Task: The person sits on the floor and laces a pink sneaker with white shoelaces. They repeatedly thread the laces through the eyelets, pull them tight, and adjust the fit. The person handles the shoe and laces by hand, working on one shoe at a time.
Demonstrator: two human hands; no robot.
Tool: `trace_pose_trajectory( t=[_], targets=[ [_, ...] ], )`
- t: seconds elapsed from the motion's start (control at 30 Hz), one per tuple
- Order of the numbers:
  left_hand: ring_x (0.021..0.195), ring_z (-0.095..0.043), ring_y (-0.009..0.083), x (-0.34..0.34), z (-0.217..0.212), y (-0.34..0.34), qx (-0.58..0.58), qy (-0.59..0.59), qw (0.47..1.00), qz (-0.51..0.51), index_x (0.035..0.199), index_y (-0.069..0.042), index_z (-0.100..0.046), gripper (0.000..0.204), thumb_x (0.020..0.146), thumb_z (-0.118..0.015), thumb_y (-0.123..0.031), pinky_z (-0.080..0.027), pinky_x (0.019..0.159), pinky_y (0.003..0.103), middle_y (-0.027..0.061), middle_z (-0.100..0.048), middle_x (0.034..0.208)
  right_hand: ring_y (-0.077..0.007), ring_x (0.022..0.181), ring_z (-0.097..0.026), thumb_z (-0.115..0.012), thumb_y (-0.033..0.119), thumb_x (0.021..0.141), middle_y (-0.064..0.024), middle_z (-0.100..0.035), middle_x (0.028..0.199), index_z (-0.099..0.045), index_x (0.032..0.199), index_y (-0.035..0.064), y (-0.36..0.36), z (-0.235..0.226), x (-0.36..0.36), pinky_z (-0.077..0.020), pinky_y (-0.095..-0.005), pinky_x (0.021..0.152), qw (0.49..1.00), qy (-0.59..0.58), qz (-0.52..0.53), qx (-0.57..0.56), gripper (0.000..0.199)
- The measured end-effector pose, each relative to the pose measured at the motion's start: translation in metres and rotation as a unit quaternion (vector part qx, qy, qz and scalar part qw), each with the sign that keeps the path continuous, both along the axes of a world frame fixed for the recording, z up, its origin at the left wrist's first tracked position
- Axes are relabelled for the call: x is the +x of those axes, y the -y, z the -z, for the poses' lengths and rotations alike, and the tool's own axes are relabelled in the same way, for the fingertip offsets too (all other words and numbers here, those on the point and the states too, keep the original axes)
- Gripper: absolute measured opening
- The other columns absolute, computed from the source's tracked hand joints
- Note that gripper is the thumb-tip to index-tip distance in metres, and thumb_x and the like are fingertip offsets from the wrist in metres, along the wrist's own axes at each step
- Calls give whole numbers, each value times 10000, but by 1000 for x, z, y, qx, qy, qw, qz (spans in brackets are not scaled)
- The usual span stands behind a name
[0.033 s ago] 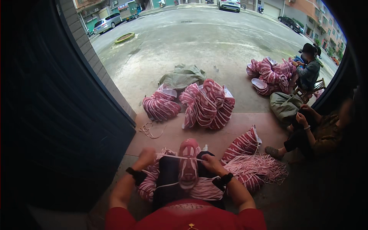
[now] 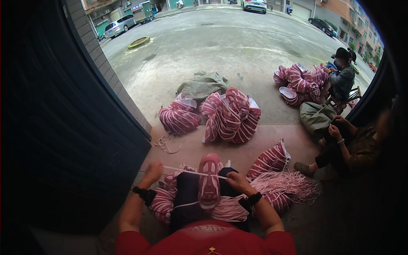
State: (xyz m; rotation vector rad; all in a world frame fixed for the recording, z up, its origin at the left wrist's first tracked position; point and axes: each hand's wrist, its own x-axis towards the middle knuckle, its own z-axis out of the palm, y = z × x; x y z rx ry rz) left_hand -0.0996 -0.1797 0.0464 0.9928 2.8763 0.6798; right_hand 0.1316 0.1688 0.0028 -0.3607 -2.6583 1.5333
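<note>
A pink shoe upper (image 2: 209, 185) rests upright between my dark-trousered thighs, its toe pointing away from me. One pale, flat shoelace (image 2: 185, 170) runs taut across its front. My left hand (image 2: 153, 172) is closed on the lace's left end, well out to the side of the shoe. Just right of the shoe, my right hand (image 2: 238, 182) pinches the other stretch of lace. A second pale strand trails from the shoe over my left thigh. Loose pink laces (image 2: 229, 210) lie across my right thigh.
Beside my right leg lie a lace heap (image 2: 287, 185) and a roll of uppers (image 2: 270, 159). Ahead are bundled uppers (image 2: 233, 114) and a green sack (image 2: 203, 84). One person sits at right (image 2: 357, 144), another farther off (image 2: 342, 78). A dark door (image 2: 76, 127) stands left.
My left hand has moved outward to the left and slightly down, drawing a longer stretch of lace from the shoe. My right hand has shifted only a little to the right.
</note>
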Motion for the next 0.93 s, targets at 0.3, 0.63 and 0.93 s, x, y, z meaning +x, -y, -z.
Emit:
trace_pose_trajectory(
  t=[0.3,0.63,0.93],
  targets=[
    [890,-604,225,15,-93,358,758,-34,568,-318,1099,-26,-484,264,958,-484,-250,-525,805,360,124,-586,993,-55,479,-446,-608,145,874,32,-520,624,-632,992,40,-108,-65,132,-390,-210,440,906,-82,235,-342,160],
    [517,-222,112,45,-212,461,787,-57,554,-266,673,-87,-313,332,982,-411,-157,-249,487,264,-11,-221,616,-129,608,-440,-505,-2,892,-54,-471,699,-537,1042,-43,-372,-127,432,-419,-241,571,523,-564,333,-546,158],
    [443,-294,34,-19,-142,247,505,136,754,-398,1048,-94,-547,152,901,-566,-128,-232,391,193,-61,-325,592,-243,1182,-499,-468,5,899,-178,-492,1290,-495,1204,-59,-348,-192,304,-388,-312,1048,823,-388,340,-238,312]
  ],
)
